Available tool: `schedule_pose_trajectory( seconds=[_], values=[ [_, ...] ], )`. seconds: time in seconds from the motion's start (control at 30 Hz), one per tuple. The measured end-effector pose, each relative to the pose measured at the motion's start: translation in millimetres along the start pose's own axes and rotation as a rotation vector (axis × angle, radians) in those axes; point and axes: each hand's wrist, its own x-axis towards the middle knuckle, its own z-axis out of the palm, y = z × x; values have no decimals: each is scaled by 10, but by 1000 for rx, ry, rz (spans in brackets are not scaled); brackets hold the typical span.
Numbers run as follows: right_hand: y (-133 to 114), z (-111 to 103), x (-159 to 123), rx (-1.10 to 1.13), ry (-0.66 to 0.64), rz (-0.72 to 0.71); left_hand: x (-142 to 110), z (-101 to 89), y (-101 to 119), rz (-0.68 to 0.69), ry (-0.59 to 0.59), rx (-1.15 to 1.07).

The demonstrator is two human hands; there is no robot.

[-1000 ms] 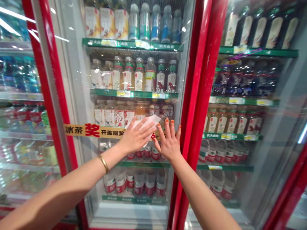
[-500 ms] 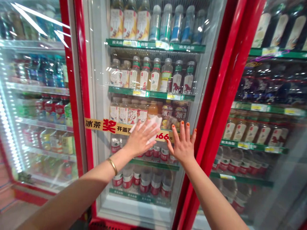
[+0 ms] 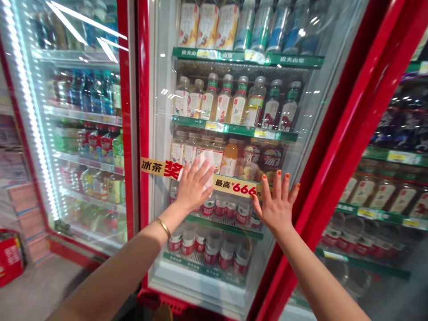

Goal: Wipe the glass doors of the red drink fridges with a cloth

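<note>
My left hand [image 3: 192,185], a bracelet on its wrist, lies flat with fingers apart over a white tissue [image 3: 207,161], pressing it against the glass door [image 3: 163,96] of a red-framed drinks fridge. Beneath that hand, part of a yellow sticker strip [image 3: 234,185] across the door is covered. On the right side of the same door, my right hand [image 3: 277,203] spreads its orange-nailed fingers at the strip's right end, with nothing in it. Rows of bottled drinks [image 3: 222,102] stand on green-edged shelves behind the glass.
A lit fridge [image 3: 90,147] stands to the left, and another drinks fridge [image 3: 377,191] to the right, beyond the thick red door frame [image 3: 329,165]. Stacked boxes [image 3: 30,209] and a red box [image 3: 10,256] are on the floor at far left.
My left hand has slid left along the strip with the tissue, uncovering more of its printing. My right hand keeps about the same place on the door. The view has turned left.
</note>
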Motion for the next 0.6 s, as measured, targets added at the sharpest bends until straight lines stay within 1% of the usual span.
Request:
schedule_pose_trajectory(
  seconds=[0.03, 0.07, 0.1, 0.17, 0.23, 0.27, 0.3, 0.33, 0.4, 0.47, 0.5, 0.53, 0.6],
  values=[
    [-44, -10, 14, 3, -16, 16, -136, 12, 48, 46, -23, 0],
    [-102, -20, 38, 8, -28, 27, -280, 16, 36, 61, -38, -2],
    [-171, -29, 73, 16, -36, 24, -410, 11, -35, 41, -42, -2],
    [-336, -39, 184, 43, -50, -44, -555, -16, -295, -94, -5, -1],
    [-515, -36, 360, 91, -83, -158, -506, -57, -560, -265, 65, 1],
    [-602, -28, 472, 120, -110, -212, -427, -74, -637, -331, 96, 2],
    [-683, -17, 600, 152, -138, -260, -337, -84, -661, -368, 114, 5],
    [-756, 0, 739, 182, -166, -304, -256, -82, -631, -373, 115, 8],
    [-870, 47, 1036, 232, -216, -399, -189, -46, -462, -312, 77, 16],
    [-936, 110, 1316, 280, -253, -505, -290, 6, -286, -226, 26, 25],
    [-952, 144, 1435, 302, -267, -549, -386, 26, -245, -205, 12, 29],
    [-958, 176, 1532, 317, -277, -585, -490, 38, -249, -207, 11, 33],
    [-952, 227, 1657, 325, -288, -625, -640, 40, -372, -286, 51, 38]
  ],
)
